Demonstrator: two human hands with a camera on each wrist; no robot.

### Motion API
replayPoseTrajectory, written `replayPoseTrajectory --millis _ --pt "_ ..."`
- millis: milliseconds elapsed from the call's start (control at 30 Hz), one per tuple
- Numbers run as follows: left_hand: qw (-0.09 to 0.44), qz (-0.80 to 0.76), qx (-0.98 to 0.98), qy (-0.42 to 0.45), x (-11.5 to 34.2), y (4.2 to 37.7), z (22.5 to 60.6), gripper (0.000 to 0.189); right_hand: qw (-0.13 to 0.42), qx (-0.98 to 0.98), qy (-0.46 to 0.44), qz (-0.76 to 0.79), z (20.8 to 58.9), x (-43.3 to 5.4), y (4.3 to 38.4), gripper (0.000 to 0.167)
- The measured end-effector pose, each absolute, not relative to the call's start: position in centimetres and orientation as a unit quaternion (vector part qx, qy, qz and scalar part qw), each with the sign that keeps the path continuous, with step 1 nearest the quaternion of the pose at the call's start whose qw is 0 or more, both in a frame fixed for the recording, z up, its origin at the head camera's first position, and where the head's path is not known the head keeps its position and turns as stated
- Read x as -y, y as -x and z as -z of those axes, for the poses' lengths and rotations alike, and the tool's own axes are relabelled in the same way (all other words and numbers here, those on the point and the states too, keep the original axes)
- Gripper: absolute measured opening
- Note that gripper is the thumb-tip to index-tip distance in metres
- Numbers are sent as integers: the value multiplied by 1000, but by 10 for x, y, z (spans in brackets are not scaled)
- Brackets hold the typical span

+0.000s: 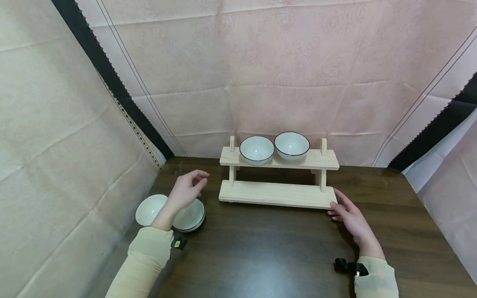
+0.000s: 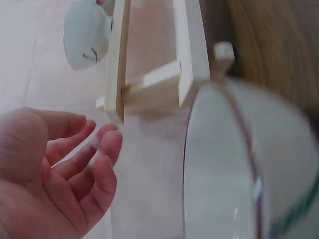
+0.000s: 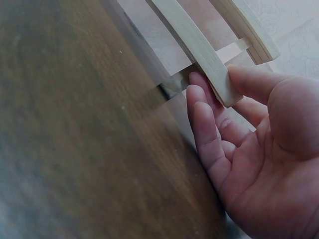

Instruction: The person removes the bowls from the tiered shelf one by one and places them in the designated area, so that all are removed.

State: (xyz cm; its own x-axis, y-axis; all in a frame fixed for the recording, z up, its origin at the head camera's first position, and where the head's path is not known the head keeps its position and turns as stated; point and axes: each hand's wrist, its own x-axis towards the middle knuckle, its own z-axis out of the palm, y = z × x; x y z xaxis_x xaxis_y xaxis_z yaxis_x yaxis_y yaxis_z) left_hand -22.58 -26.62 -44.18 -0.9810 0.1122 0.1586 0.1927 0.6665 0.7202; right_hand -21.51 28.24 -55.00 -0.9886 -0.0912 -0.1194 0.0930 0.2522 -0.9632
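A two-tier wooden shelf rack (image 1: 277, 194) stands on the dark table. My right hand (image 1: 350, 219) grips the right end of its lower board, the thumb on top and the fingers beneath, as the right wrist view shows. Two white bowls with dark rims, a left one (image 1: 256, 150) and a right one (image 1: 292, 145), sit side by side on the upper board. My left hand (image 1: 184, 191) hovers left of the rack, fingers loosely bent and holding nothing. Below it are stacked white bowls (image 1: 190, 216), partly hidden by the hand and wrist.
Another white bowl (image 1: 150, 210) rests at the table's left edge, beside the stack. Pale patterned cloth (image 1: 279, 62) hangs behind the table and along both sides. The brown wooden tabletop (image 1: 261, 248) extends in front of the rack.
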Motion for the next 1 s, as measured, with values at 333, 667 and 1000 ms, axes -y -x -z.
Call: replayPoseTrajectory --millis 333,667,1000 --pt "72 518 850 66 229 227 449 24 74 -786 -1 614 554 -279 214 74" --pt "69 661 746 43 190 225 438 27 76 -790 1 608 551 -280 216 75" --pt "79 714 694 46 158 233 427 40 79 -789 0 609 551 -282 216 76"
